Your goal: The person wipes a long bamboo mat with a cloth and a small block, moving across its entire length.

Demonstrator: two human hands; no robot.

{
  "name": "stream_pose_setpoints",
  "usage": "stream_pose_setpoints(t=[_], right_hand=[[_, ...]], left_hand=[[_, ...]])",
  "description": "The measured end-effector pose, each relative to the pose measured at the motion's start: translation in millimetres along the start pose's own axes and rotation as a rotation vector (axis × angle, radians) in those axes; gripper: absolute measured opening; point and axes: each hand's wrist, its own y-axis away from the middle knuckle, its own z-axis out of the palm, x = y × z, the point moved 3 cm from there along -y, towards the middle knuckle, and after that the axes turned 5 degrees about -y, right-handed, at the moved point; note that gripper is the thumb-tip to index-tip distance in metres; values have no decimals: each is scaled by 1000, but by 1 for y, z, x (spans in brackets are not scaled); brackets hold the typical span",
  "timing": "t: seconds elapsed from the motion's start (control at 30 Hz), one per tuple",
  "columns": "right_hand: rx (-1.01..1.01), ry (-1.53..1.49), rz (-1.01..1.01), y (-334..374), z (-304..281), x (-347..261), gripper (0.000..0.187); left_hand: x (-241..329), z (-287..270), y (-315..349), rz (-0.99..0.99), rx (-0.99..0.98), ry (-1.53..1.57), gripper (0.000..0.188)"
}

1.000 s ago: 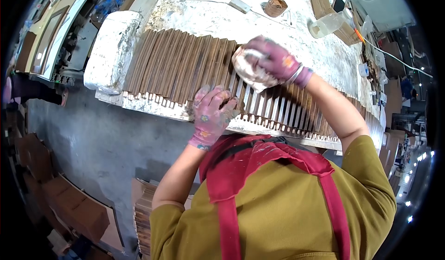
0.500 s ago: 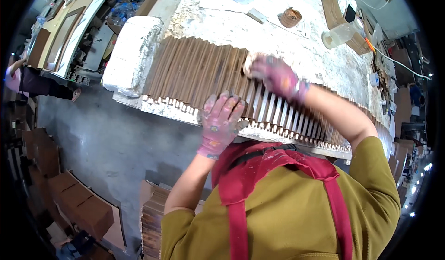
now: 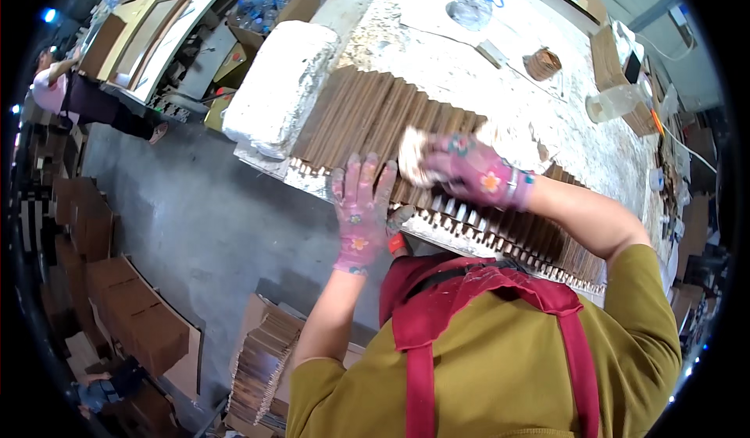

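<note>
A row of thin brown wooden strips (image 3: 367, 114) lies side by side along the near edge of a white, stained table. My left hand (image 3: 361, 211), in a pink flowered glove, rests its stretched fingers on the strips' near ends, thumb apart. In a matching glove, my right hand (image 3: 473, 168) is closed around a cream cloth (image 3: 414, 157) pressed on the strips, slightly blurred. To the right of that hand, more strips (image 3: 547, 235) continue, with pale gaps between some. Part of the row is hidden under my right hand and forearm.
A white wrapped block (image 3: 277, 86) stands left of the strips. Farther back are a blue-capped plastic jug (image 3: 473, 7), a small brown roll (image 3: 543, 64) and a clear bottle (image 3: 617, 103). Stacked strips (image 3: 266, 360) sit low beside me. Another person (image 3: 86, 98) stands far left.
My right hand has drawn the cloth nearer to me across the strips. My left hand stays at their near ends. The whole view has shifted, with the table farther right.
</note>
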Motion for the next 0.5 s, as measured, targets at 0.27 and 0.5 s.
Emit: stream_pose_setpoints(t=[0.27, 0.5], right_hand=[[270, -350, 63, -108, -59, 41, 40], [34, -99, -95, -108, -14, -1, 30]], left_hand=[[-54, -2, -2, -300, 78, -3, 73], [-57, 19, 4, -248, 237, 72, 68]])
